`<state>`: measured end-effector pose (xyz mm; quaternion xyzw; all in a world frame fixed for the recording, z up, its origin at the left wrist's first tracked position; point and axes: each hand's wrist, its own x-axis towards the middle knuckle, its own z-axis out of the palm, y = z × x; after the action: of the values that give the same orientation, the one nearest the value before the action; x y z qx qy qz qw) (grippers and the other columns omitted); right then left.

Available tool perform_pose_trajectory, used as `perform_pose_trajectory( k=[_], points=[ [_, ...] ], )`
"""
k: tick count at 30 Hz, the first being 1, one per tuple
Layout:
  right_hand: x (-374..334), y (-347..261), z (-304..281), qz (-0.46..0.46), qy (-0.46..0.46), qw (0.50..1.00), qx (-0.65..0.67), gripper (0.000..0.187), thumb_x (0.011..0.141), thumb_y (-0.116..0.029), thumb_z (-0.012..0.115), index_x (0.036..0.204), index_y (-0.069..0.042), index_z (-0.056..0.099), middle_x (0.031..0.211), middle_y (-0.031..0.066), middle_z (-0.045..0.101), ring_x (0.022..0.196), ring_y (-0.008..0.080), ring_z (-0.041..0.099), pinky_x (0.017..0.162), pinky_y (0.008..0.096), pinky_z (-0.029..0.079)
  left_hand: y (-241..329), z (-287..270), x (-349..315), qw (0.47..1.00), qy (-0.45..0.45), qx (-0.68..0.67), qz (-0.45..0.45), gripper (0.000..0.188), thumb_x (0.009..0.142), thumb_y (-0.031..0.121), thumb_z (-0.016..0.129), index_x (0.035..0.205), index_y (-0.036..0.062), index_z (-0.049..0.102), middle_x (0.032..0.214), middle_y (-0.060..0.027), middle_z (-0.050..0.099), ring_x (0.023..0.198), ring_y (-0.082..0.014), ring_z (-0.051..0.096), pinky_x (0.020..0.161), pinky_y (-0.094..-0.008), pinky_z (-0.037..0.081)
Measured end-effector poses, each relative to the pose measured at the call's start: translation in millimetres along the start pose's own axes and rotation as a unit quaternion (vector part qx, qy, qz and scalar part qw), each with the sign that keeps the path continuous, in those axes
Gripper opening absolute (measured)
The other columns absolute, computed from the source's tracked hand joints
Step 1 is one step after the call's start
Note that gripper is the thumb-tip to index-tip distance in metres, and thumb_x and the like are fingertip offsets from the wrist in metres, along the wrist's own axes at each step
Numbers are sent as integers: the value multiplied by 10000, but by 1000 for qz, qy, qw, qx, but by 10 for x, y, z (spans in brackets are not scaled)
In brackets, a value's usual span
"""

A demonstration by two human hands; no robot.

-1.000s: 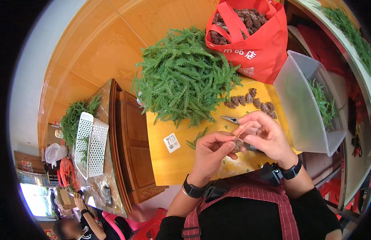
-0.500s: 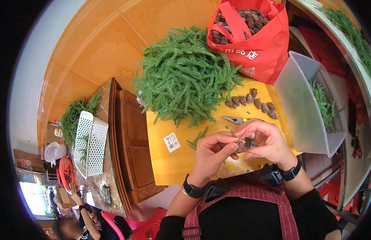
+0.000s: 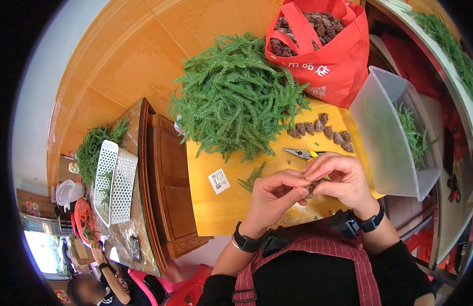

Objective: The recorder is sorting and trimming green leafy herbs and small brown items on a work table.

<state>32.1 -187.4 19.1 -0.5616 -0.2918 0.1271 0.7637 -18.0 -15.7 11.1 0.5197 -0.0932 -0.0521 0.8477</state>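
My left hand [image 3: 278,196] and my right hand [image 3: 343,178] meet over the near part of the yellow table [image 3: 208,211]. Between their pinched fingertips is a small brown pine cone [image 3: 311,190], mostly covered by the fingers. Just beyond my right hand lie pliers [image 3: 300,152] with yellow-and-black handles, partly hidden behind it. Several pine cones [image 3: 318,126] form a short crooked row farther back. A loose green sprig [image 3: 252,177] rests to the left of my left hand.
Behind, a big heap of green sprigs [image 3: 236,97] stands beside a red bag [image 3: 331,71] of pine cones. At right is a clear plastic bin [image 3: 384,137] holding greenery. A white label [image 3: 219,181] lies at left. A white basket [image 3: 125,188] and another person [image 3: 111,280] are farther left.
My fingers have closed in over the pine cone, and my right fingers now arch across it. The thin wire seen at it before no longer shows clearly. The other person's hand has shifted slightly.
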Motion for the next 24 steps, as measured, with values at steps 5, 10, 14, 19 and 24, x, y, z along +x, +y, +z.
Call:
perform_pose_trajectory(
  k=[5,10,14,19,24],
  points=[
    [5,-15,34,-18,26,999,-4,159,674,14,712,802,-6,620,871,112,633,846,193,596,751,298,472,-4,6,-1,1000,0,3,2,116,800,-5,607,915,-23,604,961,-149,587,771,-183,605,605,-266,543],
    [-5,-32,63,3,49,999,-5,165,656,-29,746,737,-21,602,838,106,606,834,208,581,788,332,455,-21,4,-6,1000,4,-10,-1,115,800,-6,608,911,-32,600,958,-144,586,767,-182,606,608,-266,543],
    [3,-114,68,-6,37,994,-106,173,647,-28,746,715,-26,588,822,100,607,831,200,580,790,330,455,9,18,-13,1000,11,22,11,116,802,-13,604,916,-34,598,952,-142,586,759,-180,606,612,-262,542],
    [10,-112,72,-26,32,987,-152,156,659,-29,730,719,-22,586,816,100,605,837,212,577,795,343,453,46,32,-15,999,15,39,24,115,805,-26,595,920,-33,599,947,-142,584,754,-174,606,627,-258,539],
    [9,-89,76,-29,41,993,-110,133,685,-38,708,730,-18,584,837,103,600,846,232,575,801,354,449,47,54,9,999,30,28,35,121,802,-42,591,922,-31,601,949,-141,583,753,-167,605,641,-251,533]
  ],
)
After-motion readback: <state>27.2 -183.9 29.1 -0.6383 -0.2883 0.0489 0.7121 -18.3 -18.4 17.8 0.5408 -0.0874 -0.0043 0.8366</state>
